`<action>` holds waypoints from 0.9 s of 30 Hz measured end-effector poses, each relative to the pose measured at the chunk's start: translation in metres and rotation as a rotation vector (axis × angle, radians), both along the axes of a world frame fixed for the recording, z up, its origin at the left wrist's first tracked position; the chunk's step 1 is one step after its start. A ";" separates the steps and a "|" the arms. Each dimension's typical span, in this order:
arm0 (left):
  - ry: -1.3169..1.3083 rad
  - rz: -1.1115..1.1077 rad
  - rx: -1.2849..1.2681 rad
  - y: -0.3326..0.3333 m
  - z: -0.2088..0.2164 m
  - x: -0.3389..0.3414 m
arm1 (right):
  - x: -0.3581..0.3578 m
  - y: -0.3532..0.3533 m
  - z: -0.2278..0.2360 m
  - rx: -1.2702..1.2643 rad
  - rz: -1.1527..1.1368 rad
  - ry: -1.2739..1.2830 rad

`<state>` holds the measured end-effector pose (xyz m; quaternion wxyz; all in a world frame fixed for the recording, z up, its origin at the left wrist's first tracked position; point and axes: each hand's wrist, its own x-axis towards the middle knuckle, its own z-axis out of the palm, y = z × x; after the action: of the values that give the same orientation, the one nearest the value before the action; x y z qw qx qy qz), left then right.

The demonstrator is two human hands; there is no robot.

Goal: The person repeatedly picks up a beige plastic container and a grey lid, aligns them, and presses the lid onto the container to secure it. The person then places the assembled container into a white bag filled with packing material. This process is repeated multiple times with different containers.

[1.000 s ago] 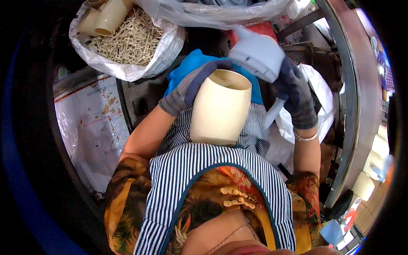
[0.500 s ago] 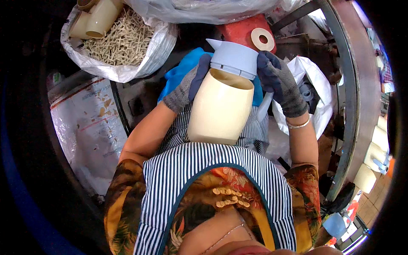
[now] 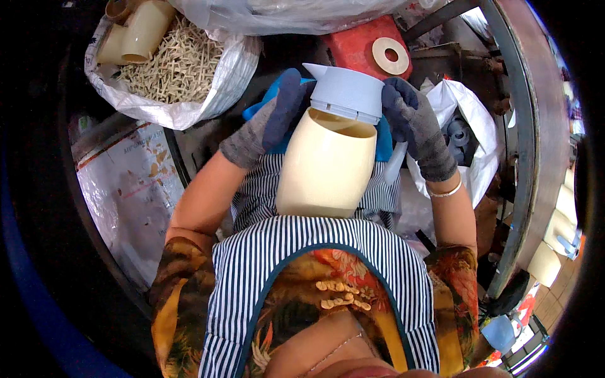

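Observation:
A cream jug body [image 3: 328, 165] rests on my lap against the striped apron, its open mouth tipped away from me. At that mouth sits a pale blue spout collar [image 3: 346, 93], tilted, with a gap showing the inside of the body. The spout points left. My right hand [image 3: 409, 120], in a grey and navy glove, is closed round the handle on the collar's right side; the handle's lower end shows below the fingers. My gloved left hand [image 3: 277, 110] stands open just left of the jug, fingers stretched upward, apart from the collar.
A white sack [image 3: 220, 94] at the upper left holds small beige sticks and cream jug bodies [image 3: 146, 31]. Blue-grey parts fill another white bag [image 3: 482, 138] at the right. Behind the collar lies a red object [image 3: 359, 47] with a cream ring [image 3: 390, 55]. A metal-edged table [image 3: 526, 145] runs along the right.
My left hand has come off the side of the jug and moved left and slightly up, its fingers opening. My right hand keeps its grip; the collar has shifted only slightly.

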<state>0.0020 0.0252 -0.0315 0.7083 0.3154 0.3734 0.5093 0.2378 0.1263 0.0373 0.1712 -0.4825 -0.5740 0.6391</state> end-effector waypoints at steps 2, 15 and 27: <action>0.019 -0.092 -0.060 0.009 0.027 -0.005 | -0.002 -0.001 -0.001 0.031 -0.020 -0.023; 0.213 -0.222 -0.088 0.011 0.040 -0.003 | -0.003 -0.015 -0.010 0.201 0.057 -0.019; 0.194 0.031 -0.196 -0.027 0.055 -0.003 | -0.001 0.108 -0.143 1.507 0.126 -0.925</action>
<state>-0.0008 -0.0013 0.0235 0.6885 0.2866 0.4928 0.4483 0.2370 0.2344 -0.1055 0.1587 -0.4192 -0.8796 -0.1595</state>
